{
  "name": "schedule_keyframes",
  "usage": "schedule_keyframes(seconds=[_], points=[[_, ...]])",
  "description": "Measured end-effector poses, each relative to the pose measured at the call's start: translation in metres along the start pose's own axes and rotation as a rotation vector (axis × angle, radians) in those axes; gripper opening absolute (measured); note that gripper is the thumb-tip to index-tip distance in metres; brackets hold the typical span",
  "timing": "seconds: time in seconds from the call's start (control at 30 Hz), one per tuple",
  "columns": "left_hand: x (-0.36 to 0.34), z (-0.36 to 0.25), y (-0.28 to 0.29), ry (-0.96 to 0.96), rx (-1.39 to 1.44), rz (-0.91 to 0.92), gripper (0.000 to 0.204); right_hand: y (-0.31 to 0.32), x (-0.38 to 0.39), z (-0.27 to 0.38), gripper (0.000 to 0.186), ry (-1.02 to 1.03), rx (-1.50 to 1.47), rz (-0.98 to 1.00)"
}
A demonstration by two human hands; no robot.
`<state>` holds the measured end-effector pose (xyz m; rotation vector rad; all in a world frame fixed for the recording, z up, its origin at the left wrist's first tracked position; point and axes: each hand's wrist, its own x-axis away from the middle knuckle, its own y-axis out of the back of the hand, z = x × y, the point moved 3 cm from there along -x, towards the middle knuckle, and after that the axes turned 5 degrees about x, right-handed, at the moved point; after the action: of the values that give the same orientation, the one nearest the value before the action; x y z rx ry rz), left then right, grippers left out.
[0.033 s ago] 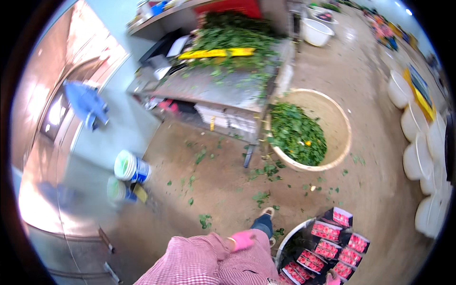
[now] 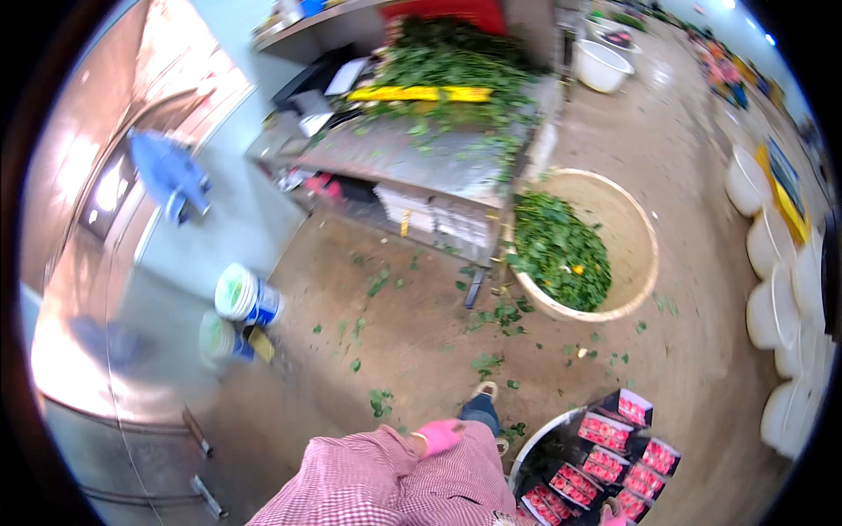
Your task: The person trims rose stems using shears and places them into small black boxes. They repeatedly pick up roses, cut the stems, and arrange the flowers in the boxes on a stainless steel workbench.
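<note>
My left hand [image 2: 439, 436], in a pink glove, hangs in front of my pink checked clothing with its fingers loosely extended. Nothing shows in it. At the lower edge, my right hand [image 2: 612, 515], also gloved in pink, is beside a round tub [image 2: 531, 445] with a pale rim. Most of that hand is cut off, so its grip is hidden. Several wrapped bunches of pink roses [image 2: 605, 431] in black-and-white packaging fill the tub. One shoe [image 2: 487, 389] and a blue trouser leg show on the floor ahead.
A large cream tub [image 2: 633, 254] holds cut green leaves beside a metal workbench [image 2: 395, 162] heaped with foliage [image 2: 465, 66]. Two white-and-blue buckets [image 2: 250, 296] stand at the left wall. White tubs [image 2: 772, 307] line the right side. Loose leaves [image 2: 380, 402] litter the brown floor.
The bench, cream tub and buckets have shifted slightly right and down in view. My left hand is slightly farther left and higher; the rose tub stays close to my right hand.
</note>
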<state>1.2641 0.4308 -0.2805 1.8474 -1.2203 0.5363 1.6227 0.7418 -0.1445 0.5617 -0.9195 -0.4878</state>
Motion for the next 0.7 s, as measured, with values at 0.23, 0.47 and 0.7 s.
schedule_keyframes(seconds=[0.23, 0.47, 0.7], points=[[0.124, 0.189, 0.07, 0.521, 0.164, -0.467, 0.046, -0.049, -0.144, 0.171, 0.037, 0.345, -0.088, 0.014], [0.18, 0.247, 0.03, 0.946, 0.503, -0.529, 0.057, -0.136, -0.315, 0.447, 0.065, 0.594, 0.165, -0.317], [0.208, 0.194, 0.048, 0.876, 0.54, -1.068, 0.048, -0.224, -0.41, 0.494, 0.044, 0.178, 0.122, -0.35]])
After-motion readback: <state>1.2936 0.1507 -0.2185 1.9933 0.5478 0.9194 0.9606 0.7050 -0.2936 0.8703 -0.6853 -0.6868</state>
